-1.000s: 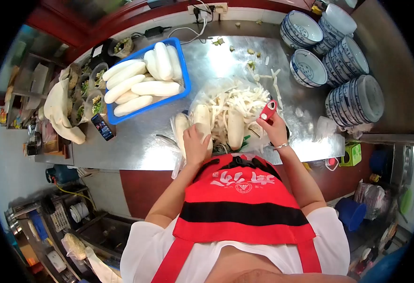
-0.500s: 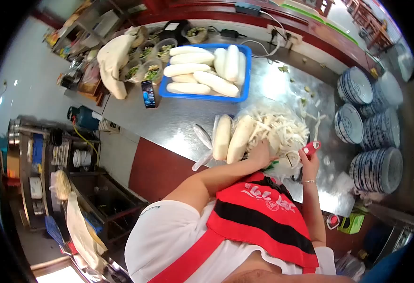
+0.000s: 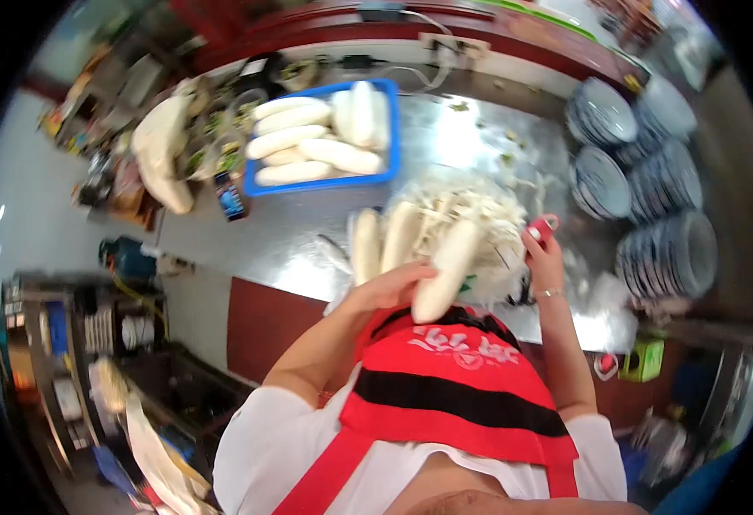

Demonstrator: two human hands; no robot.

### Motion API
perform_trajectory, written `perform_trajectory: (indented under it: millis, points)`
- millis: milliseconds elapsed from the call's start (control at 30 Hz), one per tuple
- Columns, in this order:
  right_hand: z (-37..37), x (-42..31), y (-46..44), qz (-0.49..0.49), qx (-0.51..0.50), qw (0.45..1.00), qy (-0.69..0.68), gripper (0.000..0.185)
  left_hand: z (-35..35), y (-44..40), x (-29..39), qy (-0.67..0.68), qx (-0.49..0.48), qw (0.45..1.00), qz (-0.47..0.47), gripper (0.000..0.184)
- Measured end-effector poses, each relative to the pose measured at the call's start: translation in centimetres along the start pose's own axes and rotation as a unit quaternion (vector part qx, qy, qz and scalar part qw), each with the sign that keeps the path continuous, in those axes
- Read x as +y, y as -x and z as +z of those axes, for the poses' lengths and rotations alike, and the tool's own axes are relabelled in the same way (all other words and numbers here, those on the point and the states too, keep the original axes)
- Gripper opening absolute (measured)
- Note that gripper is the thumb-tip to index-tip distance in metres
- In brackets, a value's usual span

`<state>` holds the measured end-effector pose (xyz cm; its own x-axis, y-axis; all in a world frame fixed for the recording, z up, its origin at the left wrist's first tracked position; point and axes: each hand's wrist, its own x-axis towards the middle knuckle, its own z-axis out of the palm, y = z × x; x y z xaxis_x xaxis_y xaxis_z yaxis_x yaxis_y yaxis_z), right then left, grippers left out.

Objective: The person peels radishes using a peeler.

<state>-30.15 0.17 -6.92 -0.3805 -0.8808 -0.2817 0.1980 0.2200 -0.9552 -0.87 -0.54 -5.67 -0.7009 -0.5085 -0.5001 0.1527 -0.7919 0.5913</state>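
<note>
Blue tray [image 3: 325, 183]: at 11 o'clock on the surface [image 3: 282, 245], loaded with white radishes [image 3: 339, 154].
Resting radishes [image 3: 365, 249]: two, at 10 o'clock from the held one.
Left grip [image 3: 396, 283]: I have it pinching the held radish [image 3: 447, 270], which tilts toward 1 o'clock.
Peelings [image 3: 489, 210]: heaped at 1 o'clock from that radish.
Right grip [image 3: 545, 262]: closed round the red peeler [image 3: 543, 227], 2 o'clock, apart from the radish.
Peeling step: I judge it positioning; next calls for steadying the radish and bringing the peeler across.
</note>
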Motion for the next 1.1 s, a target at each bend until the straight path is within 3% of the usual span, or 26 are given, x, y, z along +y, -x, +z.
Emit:
perform_trajectory:
  millis: [67, 133, 267, 400, 467, 600, 667, 733, 800, 900, 933, 967, 1033, 1067, 1100]
  points:
    - [0.2, -1.0, -0.1, 0.026, 0.007, 0.998, -0.058, 0.019, -0.6, -0.3, -0.2, 0.067, -0.069, 0.993, -0.061, 0.055]
    - [0.9, -1.3, -0.4, 0.025, -0.014, 0.993, -0.119, 0.02, -0.4, -0.8, -0.8, 0.129, 0.018, 0.991, -0.024, 0.063]
    - [3.7, -3.9, 1.3, 0.04, -0.078, 0.982, -0.166, 0.023, -0.1, -1.4, 0.0, 0.164, 0.014, 0.986, -0.02, 0.062]
    - [6.9, -4.3, 3.5, -0.029, -0.162, 0.982, -0.093, 0.03, 1.2, -1.1, 0.4, 0.18, 0.041, 0.983, -0.016, 0.062]
    - [8.0, -3.9, 4.3, -0.048, -0.253, 0.966, -0.039, 0.033, 1.7, -1.0, 0.5, 0.176, 0.041, 0.983, -0.023, 0.06]
    - [8.4, -4.1, 3.7, -0.05, -0.259, 0.964, -0.039, 0.03, 2.8, -0.1, 0.4, 0.166, 0.065, 0.984, -0.021, 0.061]
    - [8.2, -3.9, 2.5, -0.042, -0.241, 0.969, -0.021, 0.025, 2.4, 0.3, 0.3, 0.153, 0.026, 0.988, -0.013, 0.063]
    - [7.5, -4.2, 1.1, 0.011, -0.149, 0.988, -0.043, 0.022, 2.8, 1.1, 0.6, 0.204, 0.001, 0.978, -0.047, 0.065]
    - [6.5, -3.0, -0.9, 0.048, -0.147, 0.982, -0.11, 0.02, 2.8, 1.6, 0.5, 0.203, -0.009, 0.978, -0.055, 0.065]
    - [4.5, -0.3, -4.0, 0.077, -0.14, 0.982, -0.101, 0.024, 2.3, 2.9, 0.0, 0.176, -0.015, 0.982, -0.061, 0.065]
    - [3.2, 0.5, -4.9, -0.042, -0.057, 0.987, 0.143, 0.028, 2.0, 3.3, -0.2, 0.149, -0.013, 0.987, -0.059, 0.065]
    - [1.9, 1.2, -5.5, -0.155, 0.032, 0.913, 0.375, 0.032, 1.8, 3.6, -0.2, 0.146, -0.015, 0.987, -0.062, 0.065]
    - [0.3, 0.8, -5.7, -0.177, 0.026, 0.889, 0.421, 0.035, 1.7, 4.3, 0.0, 0.166, -0.078, 0.982, -0.038, 0.066]
    - [0.1, 1.0, -5.5, -0.196, 0.013, 0.863, 0.465, 0.039, 1.9, 4.4, 0.0, 0.172, -0.07, 0.982, -0.037, 0.066]
    - [0.6, -0.6, -4.8, -0.183, 0.036, 0.882, 0.434, 0.036, 2.7, 4.1, 0.8, 0.185, -0.021, 0.981, -0.046, 0.065]
